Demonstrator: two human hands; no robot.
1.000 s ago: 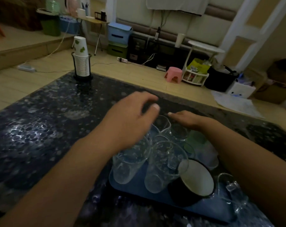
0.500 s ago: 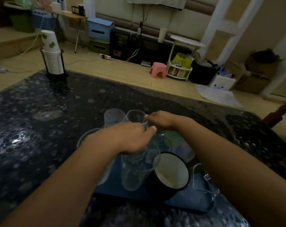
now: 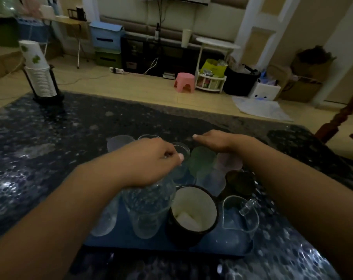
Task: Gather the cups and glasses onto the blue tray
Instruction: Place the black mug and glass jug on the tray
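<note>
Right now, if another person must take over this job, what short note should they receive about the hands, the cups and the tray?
Left hand: fingers curled at the rim of a small clear glass in the middle of the cluster; a pinch grip, it seems.
Right hand: flat and open over the green cup, holding nothing.
Blue tray: carries tall clear glasses, the black mug with white inside, and a clear handled cup at its right end.
Done: most pieces appear gathered.
Left: settle the small glass; check the dim far cups really sit on the tray.
</note>
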